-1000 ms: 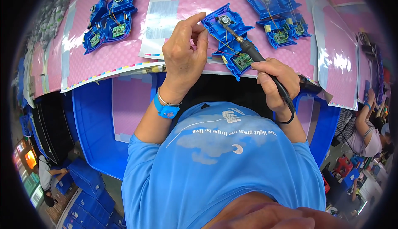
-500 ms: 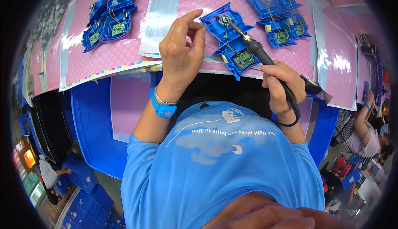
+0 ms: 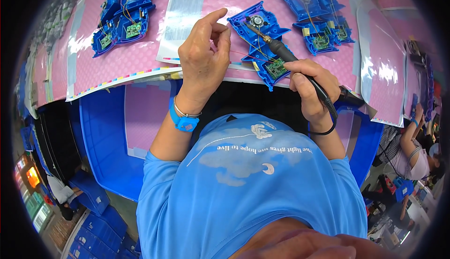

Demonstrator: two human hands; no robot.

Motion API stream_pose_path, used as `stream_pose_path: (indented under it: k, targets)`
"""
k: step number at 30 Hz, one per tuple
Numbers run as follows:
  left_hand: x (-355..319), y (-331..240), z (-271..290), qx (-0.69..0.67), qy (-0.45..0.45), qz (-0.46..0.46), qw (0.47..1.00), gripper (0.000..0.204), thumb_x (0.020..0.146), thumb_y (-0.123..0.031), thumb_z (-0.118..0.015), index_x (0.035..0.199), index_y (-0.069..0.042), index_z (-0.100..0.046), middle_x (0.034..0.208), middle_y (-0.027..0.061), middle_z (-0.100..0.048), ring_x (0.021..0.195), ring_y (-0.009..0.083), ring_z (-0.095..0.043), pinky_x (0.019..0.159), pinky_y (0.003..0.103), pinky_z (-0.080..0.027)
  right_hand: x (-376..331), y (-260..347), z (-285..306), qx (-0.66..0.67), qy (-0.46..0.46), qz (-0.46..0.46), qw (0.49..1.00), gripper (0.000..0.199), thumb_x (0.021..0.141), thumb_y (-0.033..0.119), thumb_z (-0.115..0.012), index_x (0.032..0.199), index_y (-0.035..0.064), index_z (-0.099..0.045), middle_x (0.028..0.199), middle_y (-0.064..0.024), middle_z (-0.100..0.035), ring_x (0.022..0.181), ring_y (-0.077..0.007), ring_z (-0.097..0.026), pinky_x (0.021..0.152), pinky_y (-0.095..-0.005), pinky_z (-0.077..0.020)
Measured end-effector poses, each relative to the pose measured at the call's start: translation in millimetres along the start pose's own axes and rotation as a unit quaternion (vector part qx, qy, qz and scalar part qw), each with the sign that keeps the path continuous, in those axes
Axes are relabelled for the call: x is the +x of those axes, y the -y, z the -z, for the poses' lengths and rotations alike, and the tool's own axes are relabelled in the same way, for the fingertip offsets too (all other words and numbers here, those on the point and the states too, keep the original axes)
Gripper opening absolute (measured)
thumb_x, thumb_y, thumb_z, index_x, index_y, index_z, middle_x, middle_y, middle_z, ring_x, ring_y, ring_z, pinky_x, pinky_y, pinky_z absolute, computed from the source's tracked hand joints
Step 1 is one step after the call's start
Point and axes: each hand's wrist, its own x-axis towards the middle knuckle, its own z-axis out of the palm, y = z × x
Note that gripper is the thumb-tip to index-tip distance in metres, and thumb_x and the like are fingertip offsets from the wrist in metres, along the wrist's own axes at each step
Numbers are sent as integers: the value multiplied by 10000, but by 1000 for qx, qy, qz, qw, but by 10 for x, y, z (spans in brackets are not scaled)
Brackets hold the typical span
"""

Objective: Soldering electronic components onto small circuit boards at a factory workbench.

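My right hand (image 3: 313, 85) grips a black soldering iron (image 3: 281, 51), its metal tip over the upper part of an opened blue plastic casing (image 3: 274, 32). The tip lies just left of a round silver speaker (image 3: 257, 20); contact I cannot tell. Lower in the casing sits a green circuit board (image 3: 275, 68), with thin wires across. My left hand (image 3: 202, 53) is beside the casing's left edge, index finger stretched out, other fingers curled near the thumb. Thin red wires run from the casing towards this hand; what its fingers hold is hidden.
More opened blue casings with boards lie at the far left (image 3: 133, 30) and far right (image 3: 318, 42) of the pink-covered table (image 3: 112, 67). Below the table edge stands a blue bin (image 3: 101, 142). Other people are at both sides.
The soldering iron's tip has moved from the speaker to its left side, and my right hand has shifted slightly left. My left hand has hardly moved.
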Motion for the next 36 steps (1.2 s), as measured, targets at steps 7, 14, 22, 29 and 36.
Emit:
stream_pose_path:
  k: [7,14,22,29,36]
  targets:
    - [17,18,-29,1,5,-3,1000,365,846,100,-699,1191,-5,-646,855,105,-708,700,165,-693,599,270,-560,16,-28,-4,-1,13,2,1000,233,911,94,-608,1024,-81,-711,759,-112,-663,597,-135,-579,544,-272,-439]
    - [41,43,-49,-7,17,-2,1000,371,854,94,-699,1206,-10,-644,881,103,-712,698,167,-696,603,265,-562,26,-7,-15,-4,22,2,1000,234,910,88,-597,1025,-82,-709,740,-102,-650,597,-136,-581,545,-273,-440]
    - [-4,61,283,-103,-6,47,994,367,805,29,-779,1151,-63,-700,794,-3,-614,540,37,-454,483,204,-350,-7,-3,4,13,-8,15,1000,238,897,79,-599,1027,-89,-707,749,-112,-653,593,-139,-579,542,-271,-430]
    - [-74,97,322,79,117,-190,972,222,770,-1,-787,968,-80,-726,808,34,-637,618,196,-653,520,297,-531,8,24,-6,-8,-6,-4,1000,176,850,48,-640,982,-36,-722,752,-140,-696,601,-205,-649,551,-312,-475]
    - [36,14,283,110,64,-288,949,199,775,-29,-758,966,-50,-707,914,43,-699,673,183,-686,521,290,-536,11,30,-14,-2,-11,2,1000,175,851,58,-644,979,-28,-725,745,-132,-696,595,-202,-643,547,-312,-470]
